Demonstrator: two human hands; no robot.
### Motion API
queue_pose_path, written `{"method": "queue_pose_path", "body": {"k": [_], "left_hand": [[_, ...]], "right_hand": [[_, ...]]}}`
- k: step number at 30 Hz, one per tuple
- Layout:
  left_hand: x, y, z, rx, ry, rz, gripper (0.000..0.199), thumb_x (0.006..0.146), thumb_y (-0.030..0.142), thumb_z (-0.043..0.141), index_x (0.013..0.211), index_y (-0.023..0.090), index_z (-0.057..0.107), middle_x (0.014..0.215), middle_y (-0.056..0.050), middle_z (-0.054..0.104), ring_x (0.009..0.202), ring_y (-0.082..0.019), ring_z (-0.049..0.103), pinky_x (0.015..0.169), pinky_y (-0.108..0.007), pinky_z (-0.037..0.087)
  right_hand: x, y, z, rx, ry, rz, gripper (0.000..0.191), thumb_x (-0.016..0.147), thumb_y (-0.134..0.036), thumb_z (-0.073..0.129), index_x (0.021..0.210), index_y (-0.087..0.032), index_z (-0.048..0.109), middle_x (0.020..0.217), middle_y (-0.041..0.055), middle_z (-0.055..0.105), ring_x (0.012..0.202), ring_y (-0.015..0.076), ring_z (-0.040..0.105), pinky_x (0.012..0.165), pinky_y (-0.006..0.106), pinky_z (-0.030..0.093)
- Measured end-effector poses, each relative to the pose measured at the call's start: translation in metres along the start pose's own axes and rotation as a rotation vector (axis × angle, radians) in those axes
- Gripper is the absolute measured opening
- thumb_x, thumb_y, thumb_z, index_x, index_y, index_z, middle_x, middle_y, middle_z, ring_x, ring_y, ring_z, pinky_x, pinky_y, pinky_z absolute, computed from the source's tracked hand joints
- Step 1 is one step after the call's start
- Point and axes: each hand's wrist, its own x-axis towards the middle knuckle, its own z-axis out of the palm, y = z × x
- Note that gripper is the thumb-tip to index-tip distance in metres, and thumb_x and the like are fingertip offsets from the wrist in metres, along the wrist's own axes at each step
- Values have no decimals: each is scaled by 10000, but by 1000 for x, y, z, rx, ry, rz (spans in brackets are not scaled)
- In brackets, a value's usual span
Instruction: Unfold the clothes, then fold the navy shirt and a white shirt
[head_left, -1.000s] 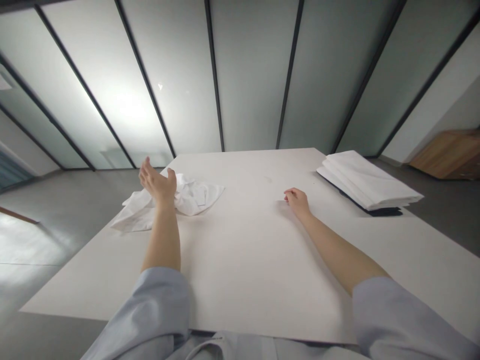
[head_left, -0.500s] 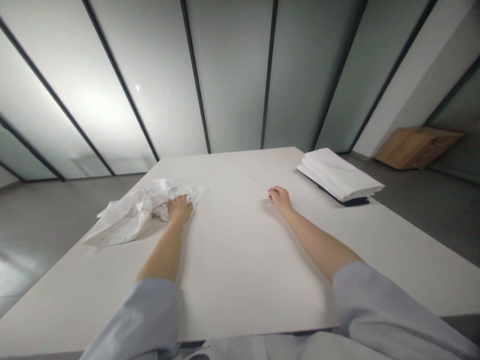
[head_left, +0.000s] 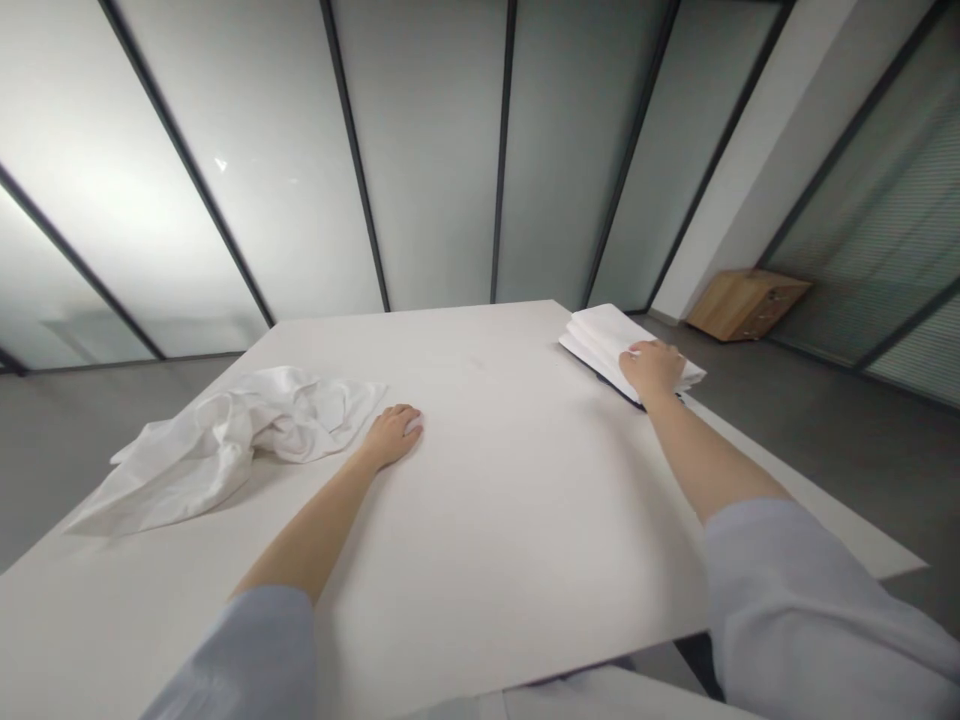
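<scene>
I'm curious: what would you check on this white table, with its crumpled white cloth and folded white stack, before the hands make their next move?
1. Right hand touching the folded white fabric-like stack: ok.
2. Right hand's grip secure: cannot tell; the fingers' undersides are hidden.
3. Left hand's fingers off the crumpled white cloth: ok.
4. Crumpled cloth lying flat: not ok, bunched and wrinkled.
5. Stack fully on the white table: cannot tell.
</scene>
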Motion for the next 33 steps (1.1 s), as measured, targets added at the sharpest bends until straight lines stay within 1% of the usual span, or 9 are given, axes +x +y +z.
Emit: {"method": "queue_pose_path", "body": {"k": [4, 8, 11, 13, 18, 23, 27, 31, 33], "left_hand": [[1, -1, 1, -16, 21, -18, 363, 874, 326, 447, 1164, 214, 636, 1255, -92, 605, 1173, -238, 536, 1036, -366, 388], [1, 5, 2, 59, 8, -22, 362, 889, 285, 419, 1180, 184, 609, 1234, -106, 599, 1151, -239, 534, 1005, -361, 404], [2, 13, 1, 139, 0, -45, 362, 899, 276, 401, 1191, 171, 588, 1222, -120, 590, 1127, -258, 534, 958, -377, 429], [3, 18, -1, 169, -13, -79, 357, 899, 298, 409, 1189, 187, 584, 1223, -125, 582, 1128, -273, 531, 920, -387, 446], [15, 35, -7, 145, -64, -191, 372, 890, 350, 440, 1175, 168, 593, 1231, -170, 588, 1164, -304, 524, 973, -421, 402], [23, 52, -1, -9, -17, -352, 609, 923, 568, 324, 1355, 157, 450, 1335, -206, 541, 1243, -346, 493, 1010, -495, 354], [19, 61, 7, -90, 91, -230, 731, 885, 654, 361, 1439, 177, 356, 1479, -186, 406, 1353, -334, 379, 1080, -482, 291], [12, 66, 12, -84, 87, -57, 894, 740, 721, 555, 1424, 165, 404, 1519, -171, 351, 1414, -345, 273, 1128, -437, 259], [11, 68, 14, -88, 80, -26, 875, 723, 673, 611, 1413, 166, 429, 1505, -160, 380, 1427, -342, 246, 1153, -445, 217]], "right_hand": [[3, 28, -9, -260, -217, -115, 360, 756, -357, 572, 1023, -157, 708, 1091, 195, 652, 1015, 350, 565, 842, 489, 400], [4, 20, -18, -301, -209, -82, 321, 829, -291, 492, 1008, -145, 716, 926, 187, 691, 896, 305, 628, 749, 411, 440], [-2, -8, -25, -204, -89, -106, 309, 833, -286, 499, 976, -128, 722, 907, 200, 694, 898, 314, 635, 759, 407, 441], [-13, -36, -29, -72, -80, -183, 274, 815, -290, 536, 929, -134, 730, 913, 192, 703, 919, 320, 634, 787, 403, 440], [-44, -108, -30, 487, -289, -478, 261, 853, -358, 519, 931, -227, 731, 950, 66, 741, 894, 226, 654, 764, 296, 466], [-63, -144, 3, 665, -442, -384, 231, 844, -355, 549, 910, -220, 724, 981, 67, 742, 940, 227, 656, 831, 321, 475], [-101, -166, 32, 683, -680, -394, 237, 856, -356, 542, 930, -213, 715, 1006, 72, 739, 949, 226, 663, 831, 319, 482], [-137, -184, 32, 767, -691, -516, 320, 867, -420, 519, 981, -195, 715, 1019, 99, 734, 934, 262, 664, 837, 355, 485], [-146, -188, 24, 866, -685, -560, 328, 868, -435, 508, 991, -218, 722, 1038, 76, 733, 980, 268, 654, 872, 362, 479]]}}
